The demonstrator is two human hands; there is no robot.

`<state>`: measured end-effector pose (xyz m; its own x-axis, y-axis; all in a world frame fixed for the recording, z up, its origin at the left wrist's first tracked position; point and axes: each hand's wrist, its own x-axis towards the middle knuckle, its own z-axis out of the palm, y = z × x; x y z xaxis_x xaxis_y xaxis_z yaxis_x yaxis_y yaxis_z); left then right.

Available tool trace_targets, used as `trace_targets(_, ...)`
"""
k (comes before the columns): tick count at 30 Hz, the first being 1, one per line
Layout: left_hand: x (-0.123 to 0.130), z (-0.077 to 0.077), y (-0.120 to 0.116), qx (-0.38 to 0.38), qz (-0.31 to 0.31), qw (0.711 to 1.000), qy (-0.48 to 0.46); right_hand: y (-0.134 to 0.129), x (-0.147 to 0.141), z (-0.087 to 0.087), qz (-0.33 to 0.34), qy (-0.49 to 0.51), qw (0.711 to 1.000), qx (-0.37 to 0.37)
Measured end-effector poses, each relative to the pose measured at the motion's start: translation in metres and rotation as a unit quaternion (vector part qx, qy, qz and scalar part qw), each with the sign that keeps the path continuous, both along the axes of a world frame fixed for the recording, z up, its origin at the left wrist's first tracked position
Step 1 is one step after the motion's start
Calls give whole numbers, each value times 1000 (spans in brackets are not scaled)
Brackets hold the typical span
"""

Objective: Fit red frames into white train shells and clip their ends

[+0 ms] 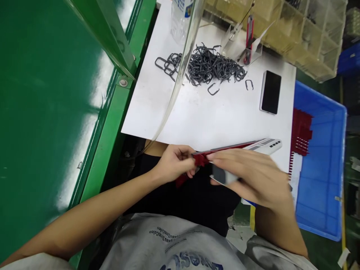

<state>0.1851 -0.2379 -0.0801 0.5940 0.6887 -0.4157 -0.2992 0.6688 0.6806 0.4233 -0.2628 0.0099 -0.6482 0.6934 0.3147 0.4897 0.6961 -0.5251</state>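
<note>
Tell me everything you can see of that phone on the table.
The phone is a slim slab with rounded corners, a black screen and a pale rim. It lies flat, screen up and unlit, near the edge of the white table. A small dark C-shaped piece lies beside it, not touching. Neither the left hand nor the right hand touches it.

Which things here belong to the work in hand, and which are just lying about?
Likely work:
- red piece, left hand
- white-and-grey piece, right hand
- heaped dark clips
- red parts in blue bin

Seemingly lying about:
- phone
- clear bottle
</note>
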Motion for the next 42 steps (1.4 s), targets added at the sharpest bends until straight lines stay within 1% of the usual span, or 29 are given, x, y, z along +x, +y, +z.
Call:
trace_targets(2, -3, -3, 1, -25, -4, 998, -49, -1, 4, 8, -6, 18, 1000, -15)
trace_targets(4, -5, -3, 1, -34, -46, 992, -117, 0, 5, 12, 8, 11, 1000, -20)
trace_targets(6, -7, -2, 1, -24, -83, 983, -160, 4, 3, 10, 26, -8, 999, -17)
trace_targets(8, -7, -2, 2, -9, -99, 979, -176, 7, -2, 6, 31, -20, 999, -4)
trace_targets(11, -5, -4, 3, 18, -114, 976, -184, 9, -11, 2, 37, -28, 999, 4)
trace_targets(16, -5, -9, 3, 39, -127, 976, -170, 6, -22, 3, 44, -15, 999, 6)
trace_targets(20, -6, -12, 2, 56, -139, 977, -152, 6, -22, 5, 43, -31, 999, 11)
trace_targets(23, -5, -15, -1, 67, -134, 974, -172, 7, -19, 6, 55, -31, 998, 1)
trace_targets(28, -3, -19, -3, 31, -127, 973, -192, 5, -15, 7, 54, -27, 998, 1)
trace_targets(31, -4, -18, -3, 15, -117, 972, -203, 1, -6, 10, 33, -22, 999, -17)
trace_targets(34, -6, -15, -1, 18, -112, 976, -188, -2, 0, 12, 13, -11, 999, -29)
trace_targets(38, -7, -14, 0, 30, -134, 975, -175, -1, -5, 7, 26, -11, 999, -15)
trace_targets(42, -6, -17, -1, 34, -136, 976, -167, 1, -12, 3, 34, -23, 999, 2)
